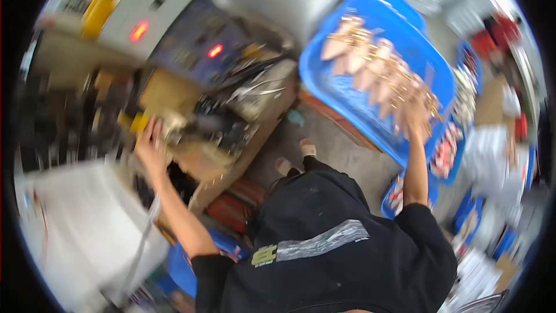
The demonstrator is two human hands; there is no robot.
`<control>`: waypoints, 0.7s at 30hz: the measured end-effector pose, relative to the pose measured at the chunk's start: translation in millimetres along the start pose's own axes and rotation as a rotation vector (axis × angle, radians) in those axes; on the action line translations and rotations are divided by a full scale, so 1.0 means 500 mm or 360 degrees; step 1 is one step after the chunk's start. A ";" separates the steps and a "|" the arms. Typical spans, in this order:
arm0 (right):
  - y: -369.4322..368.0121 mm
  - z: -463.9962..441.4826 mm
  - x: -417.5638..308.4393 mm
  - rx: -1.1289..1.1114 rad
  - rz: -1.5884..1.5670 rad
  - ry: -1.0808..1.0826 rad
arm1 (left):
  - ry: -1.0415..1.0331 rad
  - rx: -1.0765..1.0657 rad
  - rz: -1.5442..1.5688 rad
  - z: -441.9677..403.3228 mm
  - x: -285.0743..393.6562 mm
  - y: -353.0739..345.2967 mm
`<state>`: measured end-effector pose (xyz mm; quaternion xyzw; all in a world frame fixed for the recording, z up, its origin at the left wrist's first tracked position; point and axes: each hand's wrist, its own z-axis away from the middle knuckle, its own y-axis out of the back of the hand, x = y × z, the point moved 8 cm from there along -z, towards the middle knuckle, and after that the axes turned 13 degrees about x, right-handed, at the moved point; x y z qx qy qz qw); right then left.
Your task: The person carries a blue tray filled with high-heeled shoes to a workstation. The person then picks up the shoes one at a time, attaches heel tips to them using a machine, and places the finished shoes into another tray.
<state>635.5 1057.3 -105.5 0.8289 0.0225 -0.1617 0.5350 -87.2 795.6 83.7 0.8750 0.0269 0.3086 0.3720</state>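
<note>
My right hand [416, 117] reaches into a large blue plastic basin [341, 90] and touches the near end of a row of pale pink pointed pieces with gold-coloured trim [376, 66]. Motion blur smears its fingers, so their grip is unclear. On the left, my left hand [152, 149] is at the workbench machine, its fingers bent and pressed together by a yellow part [139, 123] and a cream-coloured piece [172, 124]. What those fingers hold is too blurred to make out.
A machine panel [156, 11] with green and red lights stands behind the bench [255, 145]. White sheeting [87, 226] lies at lower left. More blue containers [446, 165] and stacked white items [492, 150] fill the right side. Below the basin is a red-brown support [341, 119].
</note>
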 end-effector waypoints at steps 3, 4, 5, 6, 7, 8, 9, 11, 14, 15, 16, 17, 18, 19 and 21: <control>-0.052 -0.001 0.039 -0.0068 0.0054 0.0291 | 0.0852 0.0282 0.0473 0.086 -0.091 0.083; -0.039 -0.003 0.040 -0.0091 0.0118 0.0381 | 0.1149 0.0138 0.0842 0.133 -0.091 0.127; -0.023 -0.013 0.023 -0.0095 0.0184 0.0447 | 0.1123 0.0149 0.0674 0.174 -0.086 0.198; 0.026 -0.007 0.002 -0.0078 0.0261 0.0444 | 0.1114 0.0121 0.0521 0.226 -0.096 0.264; 0.064 0.003 -0.044 -0.0070 0.0296 0.0429 | 0.1083 0.0057 0.0278 0.303 -0.133 0.329; 0.097 0.018 -0.095 -0.0073 0.0324 0.0399 | 0.1040 -0.0054 0.0062 0.380 -0.158 0.385; 0.114 0.037 -0.154 -0.0110 0.0314 0.0384 | 0.1354 -0.0451 -0.0345 0.461 -0.162 0.438; 0.127 0.046 -0.262 -0.0162 0.0192 0.0471 | 0.2232 0.0069 0.0369 0.647 -0.170 0.483; 0.107 0.065 -0.500 -0.0213 -0.0350 0.0909 | 0.1303 -0.0863 -0.0710 0.888 -0.188 0.497; 0.140 0.098 -0.602 -0.0201 -0.0661 0.1089 | 0.1442 -0.0986 -0.0841 0.971 -0.208 0.489; 0.185 0.143 -0.704 -0.0264 -0.0727 0.1156 | 0.1576 -0.1105 -0.0977 1.041 -0.226 0.485; 0.197 0.159 -0.770 -0.0226 -0.0825 0.1407 | 0.1705 -0.1223 -0.1113 1.096 -0.238 0.486; 0.197 0.171 -0.818 -0.0308 -0.0927 0.1352 | 0.1788 -0.1161 -0.1118 1.124 -0.243 0.485; 0.220 0.201 -0.874 -0.0307 -0.0954 0.1466 | 0.1865 -0.1101 -0.1127 1.146 -0.250 0.488; 0.268 0.267 -0.948 -0.0387 -0.1048 0.1640 | 0.1937 -0.1037 -0.1140 1.157 -0.260 0.499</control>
